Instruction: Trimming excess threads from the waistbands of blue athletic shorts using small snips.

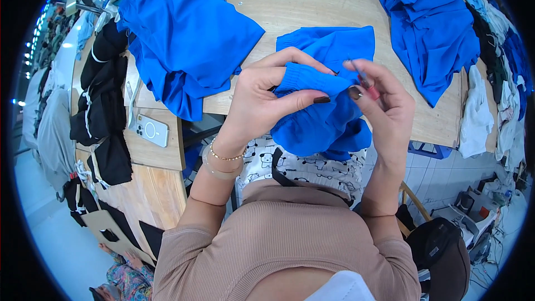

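Note:
My left hand (257,96) pinches the gathered elastic edge of a bright blue garment (312,125) between thumb and fingers. The cloth hangs over my lap, and more of it spreads on the table beyond. In my right hand (393,100) is a small cutting tool with a red handle (368,87) and thin dark metal; its exact kind is hard to make out. Its metal end points up and away from me, close to the right end of the gathered edge. The right fingertips are near the cloth; whether they touch it is unclear.
Piles of blue garments lie on the wooden table (267,0), one at the left (184,33) and one at the right (426,28). Further left are tied black cloth bundles (103,92) and a phone (152,130). White cloth (475,114) hangs at right. Another person (131,273) is at lower left.

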{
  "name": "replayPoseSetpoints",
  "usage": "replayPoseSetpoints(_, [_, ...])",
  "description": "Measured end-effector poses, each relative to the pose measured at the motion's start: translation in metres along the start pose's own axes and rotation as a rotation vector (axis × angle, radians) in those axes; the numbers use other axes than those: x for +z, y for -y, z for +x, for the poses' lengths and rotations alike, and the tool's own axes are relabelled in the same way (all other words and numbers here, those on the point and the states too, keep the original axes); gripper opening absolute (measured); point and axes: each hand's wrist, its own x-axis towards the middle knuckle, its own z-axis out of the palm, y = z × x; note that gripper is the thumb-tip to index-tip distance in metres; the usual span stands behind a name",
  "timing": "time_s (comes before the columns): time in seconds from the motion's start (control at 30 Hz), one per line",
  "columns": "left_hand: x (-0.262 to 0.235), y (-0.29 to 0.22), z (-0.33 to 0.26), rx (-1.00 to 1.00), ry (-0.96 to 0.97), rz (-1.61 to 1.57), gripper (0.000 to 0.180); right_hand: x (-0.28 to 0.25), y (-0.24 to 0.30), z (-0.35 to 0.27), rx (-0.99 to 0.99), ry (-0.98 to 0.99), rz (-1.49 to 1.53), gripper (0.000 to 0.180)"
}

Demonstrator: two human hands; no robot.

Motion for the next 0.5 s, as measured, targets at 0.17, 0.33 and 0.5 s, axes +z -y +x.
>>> replayPoseSetpoints(0.17, [0.001,0.004,-0.002,-0.01,-0.039,-0.001,0.015,-0.006,0.012,-0.008,-0.007,0.004,0.146,0.014])
replayPoseSetpoints(0.33, [0.002,0.005,-0.001,0.023,-0.052,0.033,0.017,-0.001,0.021,-0.013,0.014,0.032,-0.229,0.005])
replayPoseSetpoints(0.5, [0.001,0.006,-0.001,0.045,-0.053,0.034,0.018,-0.003,0.021,-0.013,0.006,0.15,-0.218,0.006])
